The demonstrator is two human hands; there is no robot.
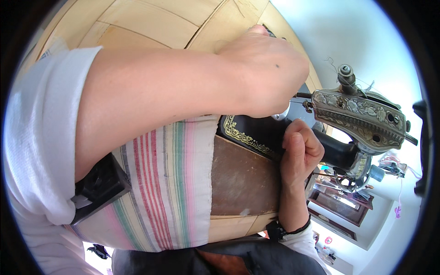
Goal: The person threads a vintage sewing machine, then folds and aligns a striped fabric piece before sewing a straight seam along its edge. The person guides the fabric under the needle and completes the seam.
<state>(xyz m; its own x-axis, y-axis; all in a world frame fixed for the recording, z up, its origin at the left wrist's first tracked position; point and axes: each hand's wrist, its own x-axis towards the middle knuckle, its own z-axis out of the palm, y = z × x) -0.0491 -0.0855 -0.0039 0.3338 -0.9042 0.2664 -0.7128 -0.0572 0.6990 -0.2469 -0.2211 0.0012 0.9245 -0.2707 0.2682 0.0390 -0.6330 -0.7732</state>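
My left hand reaches across from the left, closed, its back toward me. A small dark metal piece pokes out beyond its fingers; most of it is hidden. Just beside that hand are the needle-end parts of an old sewing machine with an ornate metal faceplate. My right hand is closed above the machine's black bed with gold scrollwork, thumb pressed to curled fingers. Whatever it may pinch is hidden. A striped cloth in white, red, green and pink lies below my left forearm.
A worn brown board adjoins the bed. The light wooden tabletop has visible seams. A black box-shaped object sits by my left sleeve. Loose threads hang at the machine's top post. A dark-framed door stands farther off.
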